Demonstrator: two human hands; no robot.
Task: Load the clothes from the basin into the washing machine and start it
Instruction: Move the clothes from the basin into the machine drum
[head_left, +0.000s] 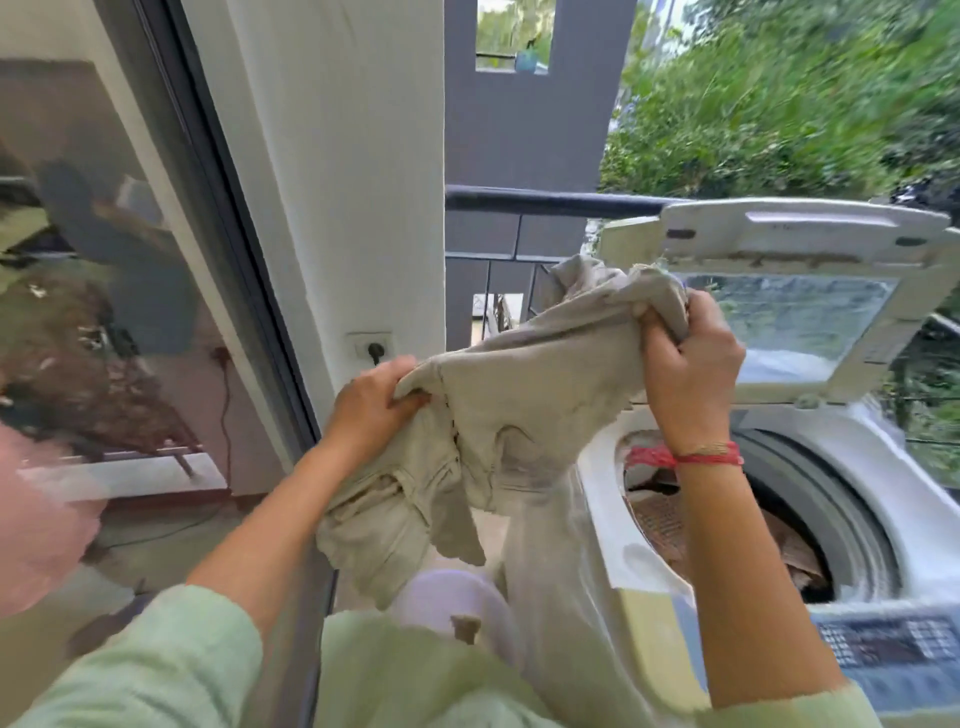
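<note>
Both hands (374, 400) (685, 358) gripping beige trousers (509, 405), fabric bunched inside curled fingers (657, 332)

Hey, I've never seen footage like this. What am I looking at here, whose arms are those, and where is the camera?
There is no robot here, just one picture from a wide-angle camera worn on a person's head, looking forward and down, so the arms are the wearer's own. The left hand and right hand each grip a beige garment, likely trousers, held up in the air. To the right stands a top-loading washing machine with its lid raised; some clothes already lie in the drum. Its control panel is at the bottom right. The basin is not in view.
</note>
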